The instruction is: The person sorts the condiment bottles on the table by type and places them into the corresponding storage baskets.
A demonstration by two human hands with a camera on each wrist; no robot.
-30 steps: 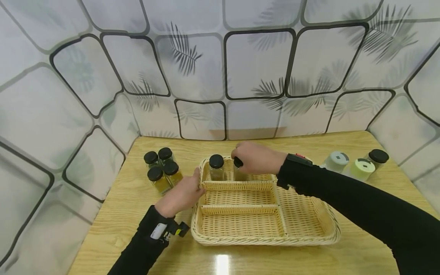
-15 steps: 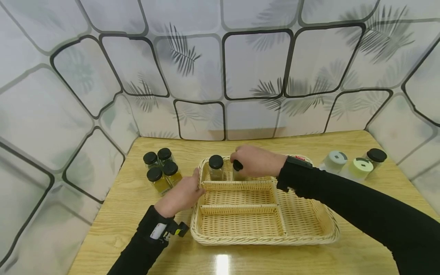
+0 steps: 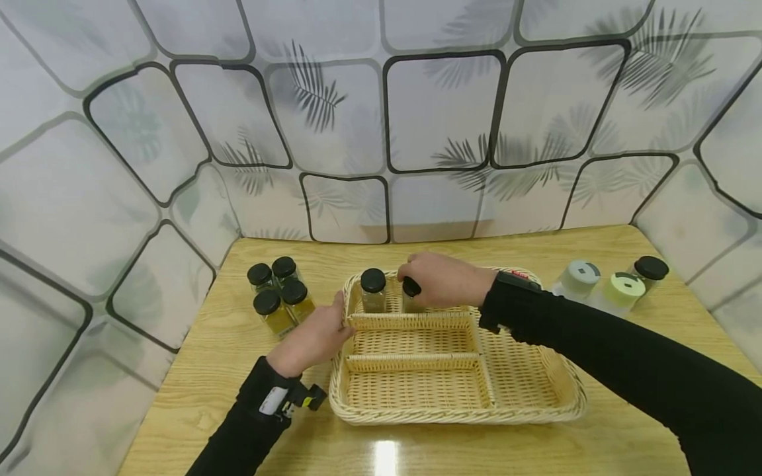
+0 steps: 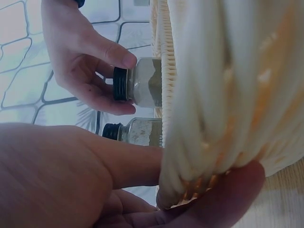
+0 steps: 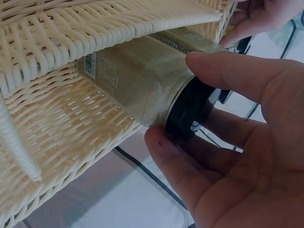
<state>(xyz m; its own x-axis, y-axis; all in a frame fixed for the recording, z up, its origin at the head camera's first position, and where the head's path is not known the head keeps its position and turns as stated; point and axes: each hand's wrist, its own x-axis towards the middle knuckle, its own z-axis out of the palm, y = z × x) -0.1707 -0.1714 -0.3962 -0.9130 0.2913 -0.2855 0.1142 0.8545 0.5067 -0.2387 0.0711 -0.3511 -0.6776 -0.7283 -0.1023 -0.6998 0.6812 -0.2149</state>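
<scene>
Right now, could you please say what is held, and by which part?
The right grip holds a clear glass jar by its round black lid; the left grip holds the cream woven basket by its left rim.

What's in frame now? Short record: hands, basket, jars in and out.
right_hand: right hand grips the held jar at its black lid
left_hand: left hand grips the left rim of the wicker basket
jars_in_basket: two visible, held jar and second jar, side by side in the far-left compartment
held_jar_seating: cannot tell whether it touches the basket floor
left_of_basket: four black-lidded jars, clustered on the table
right_of_basket: three containers; tops black, yellow-green, pale grey
</scene>
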